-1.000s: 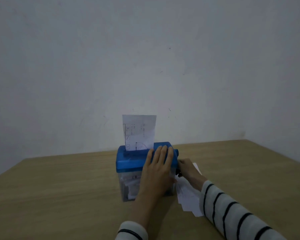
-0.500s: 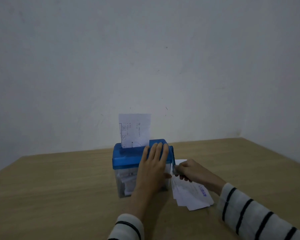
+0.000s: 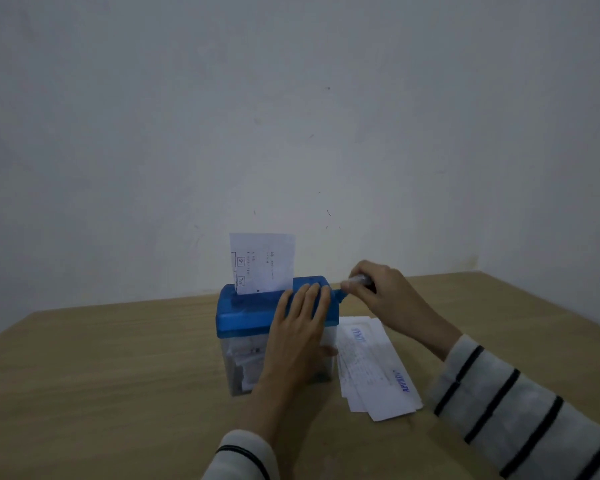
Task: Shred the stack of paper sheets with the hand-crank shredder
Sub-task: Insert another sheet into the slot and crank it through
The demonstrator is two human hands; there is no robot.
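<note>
Blue plastic shredder (image 3: 257, 315), flat left hand (image 3: 300, 327) pressing lid

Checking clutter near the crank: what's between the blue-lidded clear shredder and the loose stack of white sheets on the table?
Head view: nothing. The white paper stack lies right beside the blue-lidded clear shredder; no table shows between them.

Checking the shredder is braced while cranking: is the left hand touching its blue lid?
Touching. The head view shows the left hand lying flat on the blue lid, fingers straight across its top, no gap.
</note>
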